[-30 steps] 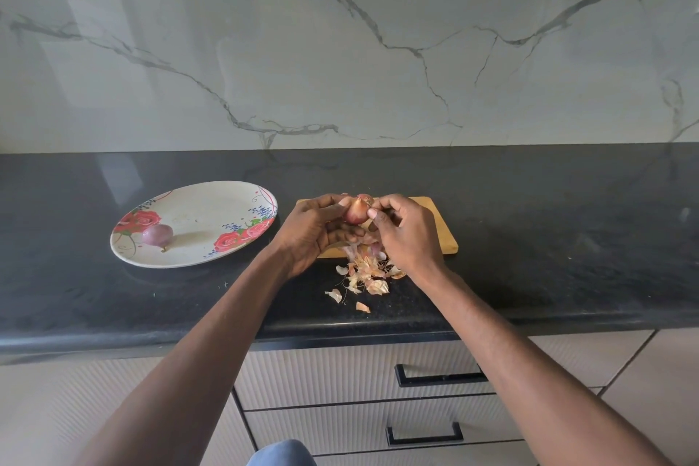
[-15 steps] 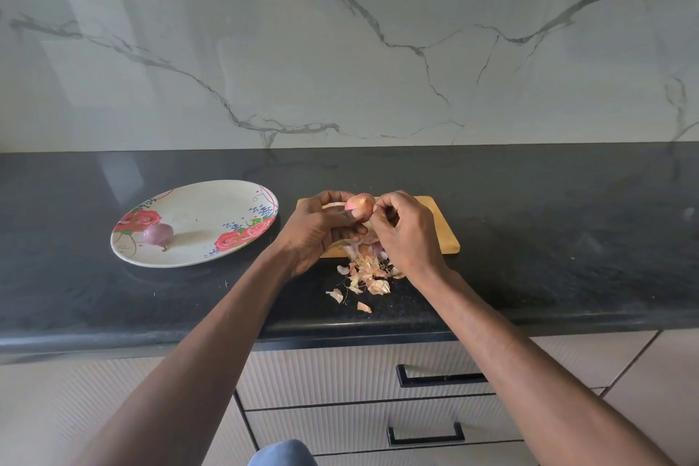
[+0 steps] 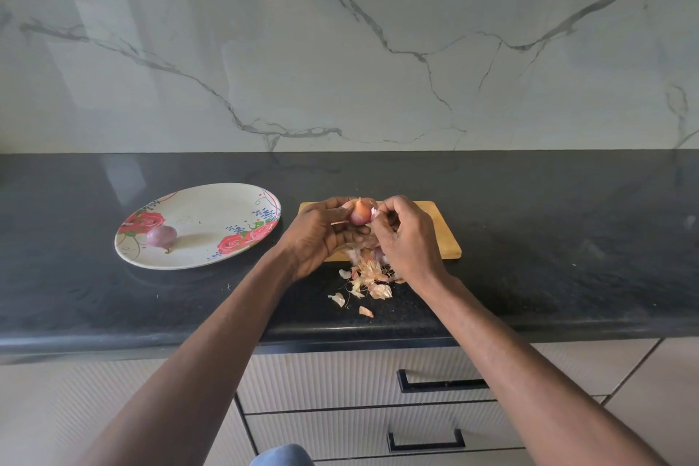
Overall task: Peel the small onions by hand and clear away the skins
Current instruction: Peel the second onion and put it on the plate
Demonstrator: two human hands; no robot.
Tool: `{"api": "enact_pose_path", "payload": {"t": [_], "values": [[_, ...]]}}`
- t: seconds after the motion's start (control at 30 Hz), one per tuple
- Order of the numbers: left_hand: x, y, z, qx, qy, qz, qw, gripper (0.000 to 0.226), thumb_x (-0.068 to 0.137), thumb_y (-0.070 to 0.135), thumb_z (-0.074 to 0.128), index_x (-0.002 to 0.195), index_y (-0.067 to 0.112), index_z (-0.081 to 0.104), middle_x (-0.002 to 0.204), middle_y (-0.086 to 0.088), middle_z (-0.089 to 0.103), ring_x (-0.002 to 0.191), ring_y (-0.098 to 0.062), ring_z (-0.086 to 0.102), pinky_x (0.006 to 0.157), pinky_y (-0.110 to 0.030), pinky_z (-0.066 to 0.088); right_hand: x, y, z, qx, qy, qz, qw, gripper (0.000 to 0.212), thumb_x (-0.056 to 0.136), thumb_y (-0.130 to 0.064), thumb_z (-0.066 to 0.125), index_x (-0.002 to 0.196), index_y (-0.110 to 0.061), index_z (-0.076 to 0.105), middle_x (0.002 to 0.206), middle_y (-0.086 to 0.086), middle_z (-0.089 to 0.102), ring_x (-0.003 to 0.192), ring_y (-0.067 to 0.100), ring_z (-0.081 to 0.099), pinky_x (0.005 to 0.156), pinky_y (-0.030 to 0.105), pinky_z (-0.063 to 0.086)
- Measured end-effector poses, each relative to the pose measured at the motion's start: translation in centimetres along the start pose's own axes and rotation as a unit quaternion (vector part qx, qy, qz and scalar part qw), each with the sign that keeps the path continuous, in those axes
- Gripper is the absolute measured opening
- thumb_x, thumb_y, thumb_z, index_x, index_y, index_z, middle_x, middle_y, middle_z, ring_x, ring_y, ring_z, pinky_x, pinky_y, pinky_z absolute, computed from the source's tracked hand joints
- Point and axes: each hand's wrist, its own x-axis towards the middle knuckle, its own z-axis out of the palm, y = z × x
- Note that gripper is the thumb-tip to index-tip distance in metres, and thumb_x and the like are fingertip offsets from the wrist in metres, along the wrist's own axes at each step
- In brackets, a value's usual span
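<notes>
Fingers of left hand (image 3: 317, 235) curl round small onion (image 3: 360, 215); right hand (image 3: 406, 235) fingers pinch its loose skin (image 3: 374, 214) above desk (image 3: 548, 238) front edge

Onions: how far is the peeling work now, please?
Done: one peeled onion lies on the plate. In hand: left hand holds a second onion; right hand pinches its skin. Left: finishing it and clearing the skins on the counter.

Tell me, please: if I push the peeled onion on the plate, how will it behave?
The peeled onion looks round and smooth, so it would probably roll. The floral plate seems shallow; its rim may barely stop it. It likely feels slippery.
</notes>
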Motion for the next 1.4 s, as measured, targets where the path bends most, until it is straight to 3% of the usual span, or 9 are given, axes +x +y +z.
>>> {"api": "enact_pose_path", "payload": {"t": [0.37, 0.5, 0.6, 0.7, 0.8, 0.87, 0.97, 1.1, 1.4], "values": [[-0.03, 0.19, 0.03, -0.014, 0.017, -0.011, 1.0, 0.021, 0.107, 0.008, 0.038, 0.12, -0.001, 0.052, 0.088, -0.023, 0.067, 0.064, -0.023, 0.067, 0.055, -0.027, 0.058, 0.01, 0.06, -0.17, 0.0, 0.026, 0.023, 0.999, 0.013, 0.092, -0.008, 0.069, 0.086, -0.003, 0.06, 0.079, 0.004, 0.062, 0.065, 0.007, 0.052, 0.055, 0.013, 0.04], [0.18, 0.11, -0.36, -0.017, 0.033, -0.011, 0.999, 0.022, 0.108, 0.01, 0.038, 0.122, 0.001, 0.053, 0.086, -0.021, 0.071, 0.065, -0.023, 0.066, 0.054, -0.027, 0.058, 0.12, 0.14, -0.3, -0.008, 0.046, 0.036, 0.998, 0.013, 0.09, -0.004, 0.069, 0.083, -0.005, 0.059, 0.075, 0.002, 0.059, 0.061, 0.007, 0.05, 0.053, 0.021, 0.044], [0.14, 0.12, -0.34, -0.018, 0.029, -0.014, 0.999, 0.023, 0.107, 0.009, 0.039, 0.122, 0.0, 0.052, 0.092, -0.025, 0.069, 0.069, -0.027, 0.068, 0.058, -0.029, 0.06, 0.06, 0.25, -0.26, -0.032, 0.027, 0.034, 0.999, 0.018, 0.089, -0.011, 0.07, 0.077, -0.008, 0.058, 0.071, 0.001, 0.058, 0.062, 0.013, 0.053, 0.053, 0.025, 0.045], [0.1, 0.15, -0.27, -0.02, 0.03, -0.014, 0.999, 0.021, 0.106, 0.008, 0.04, 0.122, -0.002, 0.051, 0.092, -0.027, 0.068, 0.069, -0.028, 0.069, 0.059, -0.029, 0.061, 0.08, 0.06, -0.29, -0.03, 0.011, 0.029, 0.999, 0.022, 0.087, -0.013, 0.074, 0.075, -0.011, 0.056, 0.073, -0.002, 0.057, 0.065, 0.013, 0.054, 0.056, 0.023, 0.046], [0.26, 0.04, -0.3, -0.013, 0.037, -0.002, 0.999, 0.021, 0.104, 0.004, 0.043, 0.122, -0.003, 0.052, 0.092, -0.025, 0.068, 0.07, -0.029, 0.07, 0.06, -0.03, 0.061, 0.18, -0.08, -0.42, 0.018, 0.013, 0.025, 0.999, 0.011, 0.088, -0.012, 0.075, 0.092, -0.01, 0.066, 0.086, -0.002, 0.064, 0.076, 0.006, 0.059, 0.065, 0.016, 0.049], [0.36, -0.07, -0.3, -0.006, 0.04, 0.004, 0.999, 0.022, 0.103, 0.002, 0.046, 0.124, -0.004, 0.053, 0.093, -0.025, 0.068, 0.073, -0.031, 0.07, 0.064, -0.032, 0.062, 0.17, -0.25, -0.47, 0.031, 0.006, 0.017, 0.999, 0.015, 0.09, -0.02, 0.076, 0.1, -0.01, 0.073, 0.092, -0.004, 0.068, 0.08, 0.002, 0.061, 0.067, 0.011, 0.049], [0.31, -0.12, -0.28, 0.004, 0.034, 0.003, 0.999, 0.025, 0.1, 0.002, 0.054, 0.124, -0.002, 0.053, 0.092, -0.025, 0.068, 0.074, -0.032, 0.07, 0.064, -0.032, 0.063, 0.25, -0.28, -0.49, 0.04, -0.003, 0.023, 0.999, 0.022, 0.088, -0.016, 0.077, 0.108, -0.006, 0.076, 0.099, -0.001, 0.072, 0.085, 0.007, 0.067, 0.072, 0.015, 0.055], [0.32, -0.25, -0.45, 0.007, 0.021, 0.005, 1.0, 0.025, 0.098, 0.001, 0.057, 0.122, 0.0, 0.053, 0.096, -0.027, 0.069, 0.074, -0.034, 0.071, 0.069, -0.035, 0.063, 0.29, -0.22, -0.54, 0.034, 0.01, 0.02, 0.999, 0.018, 0.087, -0.004, 0.075, 0.105, -0.004, 0.077, 0.099, 0.004, 0.074, 0.086, 0.008, 0.067, 0.075, 0.014, 0.055], [0.17, -0.32, -0.42, 0.03, 0.015, 0.019, 0.999, 0.034, 0.082, 0.007, 0.07, 0.112, -0.001, 0.057, 0.099, -0.022, 0.071, 0.076, -0.032, 0.072, 0.071, -0.036, 0.063, 0.12, -0.27, -0.57, 0.036, 0.016, 0.015, 0.999, 0.014, 0.084, -0.007, 0.079, 0.098, -0.005, 0.079, 0.093, 0.002, 0.075, 0.081, 0.002, 0.067, 0.069, 0.014, 0.055]]}}
